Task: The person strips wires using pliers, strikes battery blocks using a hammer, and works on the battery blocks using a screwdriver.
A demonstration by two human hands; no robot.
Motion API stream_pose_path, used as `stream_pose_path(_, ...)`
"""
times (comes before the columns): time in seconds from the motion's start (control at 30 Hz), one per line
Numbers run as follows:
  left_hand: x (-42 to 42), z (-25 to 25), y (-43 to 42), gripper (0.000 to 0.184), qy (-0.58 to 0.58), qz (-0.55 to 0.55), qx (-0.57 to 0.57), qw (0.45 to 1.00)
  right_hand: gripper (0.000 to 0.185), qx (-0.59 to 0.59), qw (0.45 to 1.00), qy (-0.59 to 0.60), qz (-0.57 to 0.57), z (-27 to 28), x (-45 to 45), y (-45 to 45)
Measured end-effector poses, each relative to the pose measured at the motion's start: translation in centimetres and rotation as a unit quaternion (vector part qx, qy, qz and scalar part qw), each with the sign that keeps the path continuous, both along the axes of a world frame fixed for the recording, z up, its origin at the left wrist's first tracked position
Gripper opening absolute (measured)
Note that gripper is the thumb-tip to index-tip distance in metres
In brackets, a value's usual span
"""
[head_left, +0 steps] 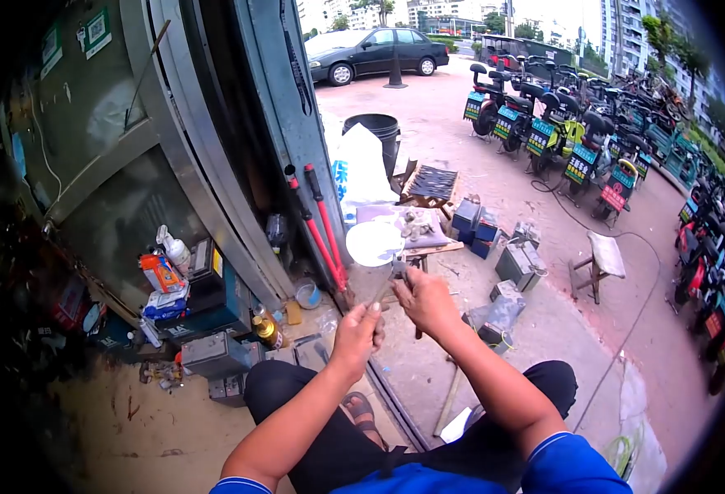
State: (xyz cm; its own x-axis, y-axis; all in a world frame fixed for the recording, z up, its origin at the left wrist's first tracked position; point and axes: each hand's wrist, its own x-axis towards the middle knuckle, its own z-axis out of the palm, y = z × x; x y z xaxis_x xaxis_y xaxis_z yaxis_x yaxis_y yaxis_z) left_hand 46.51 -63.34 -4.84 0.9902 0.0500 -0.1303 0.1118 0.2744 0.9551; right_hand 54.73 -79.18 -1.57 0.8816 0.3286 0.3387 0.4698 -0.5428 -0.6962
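Note:
My right hand (426,303) is closed around a hand tool that looks like pliers; its grey head (399,268) shows above the fingers and a dark handle end (418,333) below. Close by on the left, my left hand (357,339) is closed in a pinch, thumb upward. A thin strip (385,295) seems to run from its fingertips toward the right hand, but is too small to name. Just beyond both hands is a bright white round shape (374,242), washed out by light. Behind it, a low stand bears a greyish cushion or sack (424,229).
Several batteries (521,265) lie on the ground at right, near a small stool (601,262). Red-handled bolt cutters (317,222) lean on the door frame. A black bucket (385,136) stands behind a white bag (364,169). Bottles and more batteries (214,354) sit left. Parked scooters (548,136) fill the far right.

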Motion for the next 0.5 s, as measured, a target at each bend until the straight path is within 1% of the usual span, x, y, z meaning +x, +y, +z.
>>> stream_pose_path(0.03, -0.2, 0.4, -0.5, 0.028, -0.011, 0.044, -0.012, 0.999, 0.021, -0.003, 1.000, 0.000, 0.002, 0.1, -0.3, -0.2)
stream_pose_path(0.07, -0.2, 0.1, -0.2, 0.028, -0.010, 0.047, -0.014, 0.999, 0.022, 0.099, 0.989, 0.095, 0.058, 0.1, -0.7, -0.2)
stream_pose_path(0.1, -0.1, -0.1, 0.3, 0.028, -0.024, 0.064, -0.046, 0.997, 0.025, 0.198, 0.955, 0.188, 0.114, 0.2, -1.1, -0.1)
stream_pose_path(0.13, -0.1, -0.1, 0.8, 0.029, -0.038, 0.082, -0.078, 0.993, 0.030, 0.292, 0.900, 0.277, 0.168, 0.3, -1.5, 0.0)
stream_pose_path(0.17, -0.1, -0.1, 0.9, 0.028, -0.056, 0.093, -0.086, 0.990, 0.036, 0.344, 0.875, 0.297, 0.169, 0.5, -2.4, 0.6)
stream_pose_path(0.2, -0.1, 0.1, 0.8, 0.028, -0.060, 0.096, -0.086, 0.990, 0.036, 0.343, 0.875, 0.295, 0.173, 0.2, -2.7, 0.8)
stream_pose_path(0.27, 0.5, 0.4, 0.0, 0.030, -0.064, 0.131, -0.010, 0.989, 0.034, 0.399, 0.846, 0.324, 0.141, -0.7, -2.8, 1.2)
stream_pose_path(0.3, 0.8, 0.4, -0.9, 0.027, -0.088, 0.171, 0.071, 0.979, 0.032, 0.408, 0.850, 0.314, 0.114, -1.2, -2.8, 1.4)
stream_pose_path(0.33, 1.1, 0.3, -1.1, 0.027, -0.094, 0.166, 0.071, 0.979, 0.032, 0.410, 0.852, 0.307, 0.113, -1.5, -2.8, 1.3)
stream_pose_path(0.4, 1.9, -0.7, -1.6, 0.029, -0.159, 0.217, 0.243, 0.932, 0.030, 0.393, 0.879, 0.258, 0.079, -2.1, -3.1, 0.9)
stream_pose_path(0.43, 2.5, -0.9, -1.5, 0.029, -0.165, 0.197, 0.229, 0.939, 0.029, 0.379, 0.894, 0.231, 0.064, -1.8, -3.4, 0.8)
stream_pose_path(0.47, 2.8, -1.1, -0.9, 0.029, -0.172, 0.192, 0.227, 0.939, 0.028, 0.364, 0.899, 0.233, 0.067, -1.8, -3.5, 0.3)
stream_pose_path(0.5, 2.1, 0.6, -0.4, 0.031, -0.082, 0.061, 0.011, 0.995, 0.027, 0.384, 0.883, 0.257, 0.077, -1.3, -3.6, -0.3)
